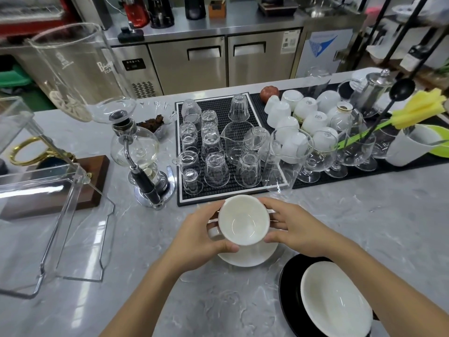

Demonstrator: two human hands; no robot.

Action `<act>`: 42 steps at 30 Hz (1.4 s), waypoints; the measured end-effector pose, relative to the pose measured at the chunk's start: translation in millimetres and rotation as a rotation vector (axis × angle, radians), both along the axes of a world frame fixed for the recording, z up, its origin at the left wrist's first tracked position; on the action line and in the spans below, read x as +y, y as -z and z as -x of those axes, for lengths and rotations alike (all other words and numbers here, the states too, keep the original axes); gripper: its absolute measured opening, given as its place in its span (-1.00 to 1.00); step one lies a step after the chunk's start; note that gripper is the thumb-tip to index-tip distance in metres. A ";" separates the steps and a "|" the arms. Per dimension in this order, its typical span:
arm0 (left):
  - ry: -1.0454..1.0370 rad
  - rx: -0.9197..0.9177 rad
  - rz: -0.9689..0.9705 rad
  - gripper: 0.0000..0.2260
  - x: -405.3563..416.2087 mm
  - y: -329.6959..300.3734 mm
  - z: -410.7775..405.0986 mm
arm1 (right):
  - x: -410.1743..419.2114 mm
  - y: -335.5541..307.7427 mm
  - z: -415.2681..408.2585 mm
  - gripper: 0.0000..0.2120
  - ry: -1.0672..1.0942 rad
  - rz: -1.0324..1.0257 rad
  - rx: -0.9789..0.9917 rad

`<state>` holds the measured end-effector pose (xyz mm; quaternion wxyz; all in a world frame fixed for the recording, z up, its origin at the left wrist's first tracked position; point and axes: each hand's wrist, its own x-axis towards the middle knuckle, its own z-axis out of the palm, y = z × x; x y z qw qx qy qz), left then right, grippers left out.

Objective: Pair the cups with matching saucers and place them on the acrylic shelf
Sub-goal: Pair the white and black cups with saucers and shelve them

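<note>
bare counter left (clear), glassware mat blocks ahead

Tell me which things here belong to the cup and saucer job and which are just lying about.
Job:
white cup held by left hand and right hand
white saucer under it
white cup on black saucer
acrylic shelf

Lying about:
upturned glasses on black mat
siphon coffee maker
yellow sponge brush

One wide-angle view from the person's head; it faces forward and down. It sits close above the grey marble surface.
</note>
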<state>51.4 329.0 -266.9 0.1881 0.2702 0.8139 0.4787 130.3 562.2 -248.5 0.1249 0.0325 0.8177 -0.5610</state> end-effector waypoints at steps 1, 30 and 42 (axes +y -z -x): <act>-0.003 0.006 0.000 -0.23 0.0 -0.1 -0.4 | 0.2 0.4 -0.1 -0.25 0.003 0.002 -0.001; -0.588 -0.554 -0.152 -0.83 -10.9 5.7 -3.5 | 26.6 16.3 7.6 -0.80 0.520 0.220 -0.198; -0.526 -0.761 -0.178 -0.75 -4.9 -4.2 -5.3 | 18.9 12.0 6.3 -0.79 0.455 0.326 -0.354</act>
